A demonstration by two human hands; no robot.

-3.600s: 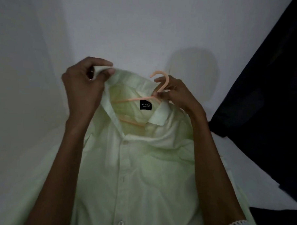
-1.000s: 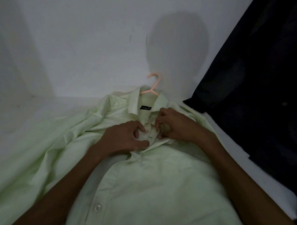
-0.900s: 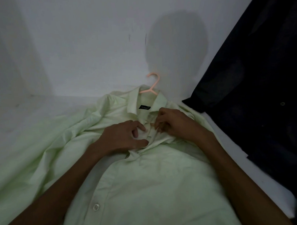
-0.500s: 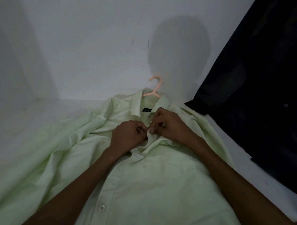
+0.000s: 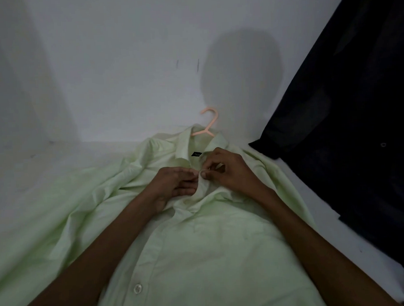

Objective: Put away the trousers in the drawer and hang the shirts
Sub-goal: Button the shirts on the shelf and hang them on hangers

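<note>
A pale green shirt [image 5: 201, 257] lies front-up on a white surface [image 5: 46, 164], spread under both forearms with its collar on the far side of the hands. The left hand [image 5: 174, 185] and right hand [image 5: 230, 172] meet just below the collar, at the top of the shirt's front opening. The right hand pinches a small fold of the front edge between thumb and forefinger, its other fingers curled. The left hand's fingers are bent round the facing edge of cloth, their tips touching the right thumb. Just beyond the right hand's knuckles a black label [image 5: 196, 154] shows inside the collar, and past that the hook of a peach hanger [image 5: 208, 122] sticks out of the neck. A white button [image 5: 137, 289] sits on the placket, well behind the left hand, beside that forearm. To the right of the right arm hangs a dark garment [image 5: 357, 123].
</note>
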